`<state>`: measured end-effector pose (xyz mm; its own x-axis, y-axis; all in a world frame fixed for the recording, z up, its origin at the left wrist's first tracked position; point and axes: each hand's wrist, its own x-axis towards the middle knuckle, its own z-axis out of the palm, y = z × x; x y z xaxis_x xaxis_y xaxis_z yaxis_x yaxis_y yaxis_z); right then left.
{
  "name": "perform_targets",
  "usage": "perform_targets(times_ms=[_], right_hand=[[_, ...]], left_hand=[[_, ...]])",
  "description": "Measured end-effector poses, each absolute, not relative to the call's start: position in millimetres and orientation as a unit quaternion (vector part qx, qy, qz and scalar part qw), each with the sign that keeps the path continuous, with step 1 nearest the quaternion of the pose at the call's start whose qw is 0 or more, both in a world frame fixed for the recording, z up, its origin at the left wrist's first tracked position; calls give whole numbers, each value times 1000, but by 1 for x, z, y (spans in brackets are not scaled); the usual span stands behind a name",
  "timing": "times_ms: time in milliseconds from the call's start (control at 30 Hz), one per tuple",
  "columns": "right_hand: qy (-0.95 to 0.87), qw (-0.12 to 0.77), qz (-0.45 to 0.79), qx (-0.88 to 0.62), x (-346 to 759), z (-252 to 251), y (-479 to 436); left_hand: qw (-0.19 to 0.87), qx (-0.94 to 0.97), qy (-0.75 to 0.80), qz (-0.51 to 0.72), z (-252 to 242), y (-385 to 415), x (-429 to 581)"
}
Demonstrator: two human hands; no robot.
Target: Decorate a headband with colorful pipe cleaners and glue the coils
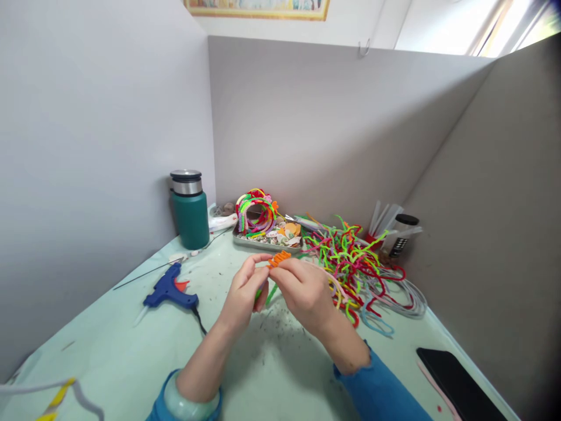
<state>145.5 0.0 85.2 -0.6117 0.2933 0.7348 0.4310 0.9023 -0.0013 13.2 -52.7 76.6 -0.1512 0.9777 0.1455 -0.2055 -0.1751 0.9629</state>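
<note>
Both hands meet over the middle of the table, fingers pinched round a bent orange pipe cleaner (279, 258) folded in tight zigzags. My left hand (246, 286) grips its left end, and a bit of green pipe cleaner (272, 293) pokes out below those fingers. My right hand (307, 289) is closed on the orange piece from the right, its fingertips hiding part of it. Just beyond the hands is a metal tray (267, 245) with small cut pieces and a bundle of coloured pipe-cleaner rings (256, 213) on it.
A blue glue gun (170, 290) lies at left, near a green bottle (190, 216). Tangled pipe cleaners (346, 257) spread at right, before glue sticks (383, 219) and a black-lidded jar (401, 234). A black phone-like slab (458, 383) lies front right. Grey partitions (307, 128) enclose the table.
</note>
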Motion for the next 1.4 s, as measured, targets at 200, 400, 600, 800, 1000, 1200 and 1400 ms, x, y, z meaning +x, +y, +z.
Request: perform_targets(times_ms=[200,400,600,800,1000,1200,1400], right_hand=[[-883,434,-57,-170,145,87,-6],[-776,531,163,-300,159,97,11],[-795,363,363,-323,167,89,34],[-773,377,365,-357,163,79,36],[-768,372,373,-365,163,79,35],[-765,386,380,-349,157,76,31],[-760,385,423,-309,157,78,29]], left_hand=[[472,405,451,639,79,-52,10],[489,407,389,666,81,-55,5],[497,414,332,687,78,-50,-1],[408,425,398,703,71,-44,-2],[276,468,534,648,66,-41,-1],[139,503,578,627,57,-36,-4],[75,551,582,593,50,-33,-6]])
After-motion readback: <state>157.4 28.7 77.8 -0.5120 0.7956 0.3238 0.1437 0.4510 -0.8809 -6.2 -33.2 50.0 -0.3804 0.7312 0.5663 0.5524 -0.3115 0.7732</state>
